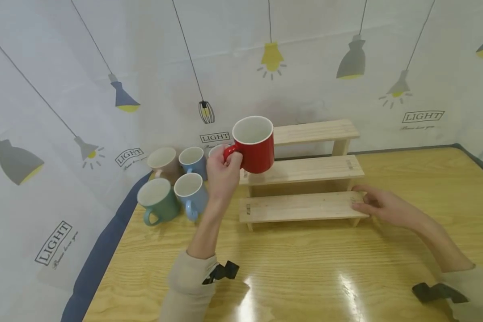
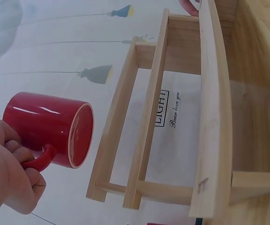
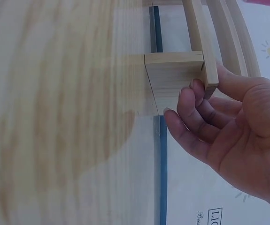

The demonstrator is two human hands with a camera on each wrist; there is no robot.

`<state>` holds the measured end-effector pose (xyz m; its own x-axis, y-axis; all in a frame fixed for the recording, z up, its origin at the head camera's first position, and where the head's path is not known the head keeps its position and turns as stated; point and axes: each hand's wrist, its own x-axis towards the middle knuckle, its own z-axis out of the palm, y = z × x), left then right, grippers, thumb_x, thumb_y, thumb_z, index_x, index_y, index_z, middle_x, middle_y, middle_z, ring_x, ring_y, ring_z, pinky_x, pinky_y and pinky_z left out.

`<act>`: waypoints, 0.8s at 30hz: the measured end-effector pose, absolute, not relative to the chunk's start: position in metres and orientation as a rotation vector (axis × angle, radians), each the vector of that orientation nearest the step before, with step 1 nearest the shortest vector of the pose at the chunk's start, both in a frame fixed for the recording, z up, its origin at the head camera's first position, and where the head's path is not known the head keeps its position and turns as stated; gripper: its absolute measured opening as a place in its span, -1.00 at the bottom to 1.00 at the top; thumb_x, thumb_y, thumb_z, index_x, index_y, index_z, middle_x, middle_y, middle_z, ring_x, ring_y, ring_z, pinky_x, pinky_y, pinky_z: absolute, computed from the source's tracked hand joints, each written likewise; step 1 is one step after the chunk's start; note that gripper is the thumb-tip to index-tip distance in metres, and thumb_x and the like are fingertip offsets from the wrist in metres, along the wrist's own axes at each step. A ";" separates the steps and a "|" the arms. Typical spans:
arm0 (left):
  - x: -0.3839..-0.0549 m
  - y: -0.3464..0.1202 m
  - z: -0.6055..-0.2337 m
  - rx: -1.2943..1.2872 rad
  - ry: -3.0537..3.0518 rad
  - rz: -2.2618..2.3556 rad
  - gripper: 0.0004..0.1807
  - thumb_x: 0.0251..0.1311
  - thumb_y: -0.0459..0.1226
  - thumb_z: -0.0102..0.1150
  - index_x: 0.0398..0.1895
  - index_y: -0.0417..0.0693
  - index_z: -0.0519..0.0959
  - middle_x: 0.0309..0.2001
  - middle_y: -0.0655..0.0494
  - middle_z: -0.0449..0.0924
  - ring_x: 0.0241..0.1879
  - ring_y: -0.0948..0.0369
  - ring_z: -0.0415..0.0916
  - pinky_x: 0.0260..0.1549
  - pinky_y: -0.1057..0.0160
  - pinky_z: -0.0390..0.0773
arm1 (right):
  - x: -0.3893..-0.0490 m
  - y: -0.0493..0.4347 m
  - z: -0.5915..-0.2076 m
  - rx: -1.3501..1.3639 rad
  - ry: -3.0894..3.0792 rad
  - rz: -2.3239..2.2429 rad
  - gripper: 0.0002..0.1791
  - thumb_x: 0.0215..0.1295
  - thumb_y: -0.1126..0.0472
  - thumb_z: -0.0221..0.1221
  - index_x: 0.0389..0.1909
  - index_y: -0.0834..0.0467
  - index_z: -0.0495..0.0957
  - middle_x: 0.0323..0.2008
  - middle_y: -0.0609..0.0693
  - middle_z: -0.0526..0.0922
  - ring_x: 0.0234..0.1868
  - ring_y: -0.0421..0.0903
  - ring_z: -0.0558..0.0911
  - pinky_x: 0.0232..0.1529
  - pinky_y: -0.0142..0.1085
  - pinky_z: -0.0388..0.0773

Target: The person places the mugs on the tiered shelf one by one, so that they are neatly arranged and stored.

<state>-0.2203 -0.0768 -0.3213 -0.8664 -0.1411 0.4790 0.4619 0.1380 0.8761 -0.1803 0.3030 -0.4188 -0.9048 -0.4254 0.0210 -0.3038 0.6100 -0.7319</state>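
Observation:
My left hand (image 1: 224,174) grips a red mug (image 1: 259,152) by its handle and holds it up in the air, its white inside showing. In the left wrist view the mug (image 2: 48,126) hangs apart from the shelf, its red base facing the camera. A three-step wooden shelf (image 1: 302,208) stands on the table behind and below the mug. At the right end of its lowest step, my right hand (image 1: 380,206) pinches the board. The right wrist view shows that hand's thumb on top of the board (image 3: 210,75) and curled fingers at its end.
Left of the shelf stand several mugs: a green mug (image 1: 158,201), a light blue mug (image 1: 191,194), a darker blue mug (image 1: 194,161) and a brownish-pink mug (image 1: 165,163). Another is partly hidden behind my left hand. A lamp-printed white cloth (image 1: 306,98) backs the wooden table (image 1: 298,264).

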 end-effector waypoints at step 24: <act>-0.268 -0.012 -0.309 -0.507 -2.063 -1.928 -0.74 0.23 -0.42 -0.01 -0.60 -0.07 0.27 -0.63 0.14 0.19 -0.56 0.28 0.19 -0.57 0.34 0.17 | -0.180 0.306 -0.420 -0.633 2.636 -1.227 -0.44 0.49 0.22 0.12 0.35 0.43 0.23 -0.48 0.01 0.54 -0.49 -0.16 0.50 -0.47 -0.30 0.44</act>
<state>-0.2677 -0.0124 -0.3094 -0.9018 0.0682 0.4267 0.4303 0.0519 0.9012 -0.1799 0.3055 -0.4196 -0.8966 -0.4421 0.0278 -0.3060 0.5728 -0.7604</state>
